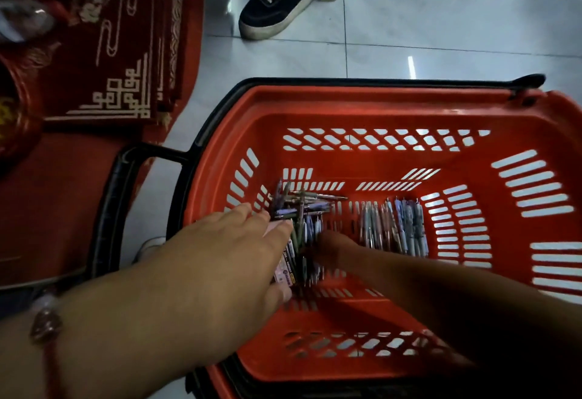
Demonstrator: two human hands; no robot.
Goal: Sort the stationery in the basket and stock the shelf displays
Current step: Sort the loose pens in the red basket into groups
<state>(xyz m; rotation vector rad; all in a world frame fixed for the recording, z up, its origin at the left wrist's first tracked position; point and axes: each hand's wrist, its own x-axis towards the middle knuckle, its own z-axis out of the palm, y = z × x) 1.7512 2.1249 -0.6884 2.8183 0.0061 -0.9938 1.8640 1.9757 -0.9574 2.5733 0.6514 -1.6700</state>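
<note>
A red plastic basket with slotted walls stands on the floor below me. On its bottom lie a jumbled pile of pens at the left and a neat row of white patterned pens at the right. My left hand reaches into the left side, fingers spread over the jumbled pens, thumb beside a labelled pack. My right hand comes in from the lower right, blurred and in shadow, fingertips at the pile's edge. Whether either hand grips anything is unclear.
The basket's black handle hangs out to the left. Red patterned mats lie on the floor at the upper left. Another person's dark sneaker stands on the pale tiles beyond the basket.
</note>
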